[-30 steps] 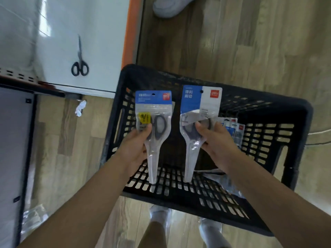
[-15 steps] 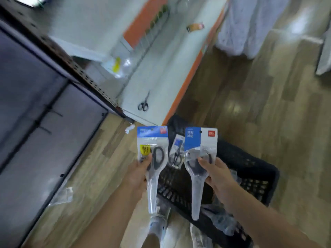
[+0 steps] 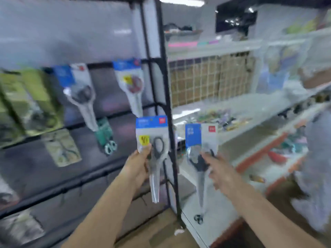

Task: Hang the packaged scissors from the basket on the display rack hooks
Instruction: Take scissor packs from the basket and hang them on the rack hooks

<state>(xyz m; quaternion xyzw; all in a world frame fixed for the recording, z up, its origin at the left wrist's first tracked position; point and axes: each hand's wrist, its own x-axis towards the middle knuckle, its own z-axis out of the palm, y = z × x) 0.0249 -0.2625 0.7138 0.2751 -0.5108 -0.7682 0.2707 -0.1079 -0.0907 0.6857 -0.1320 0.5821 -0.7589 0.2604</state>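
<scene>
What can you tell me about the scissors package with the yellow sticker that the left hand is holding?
The scissors package with the yellow sticker is a clear plastic pouch under a blue header card with a small red logo. Dark-handled scissors sit inside, blades pointing down into the narrow tapered end. It is held upright, in the air, in front of the black post of the display rack, not yet on a hook. The left hand grips it at the handle level, thumb on the front just below the yellow sticker. The picture is blurred, so the print is unreadable.
</scene>
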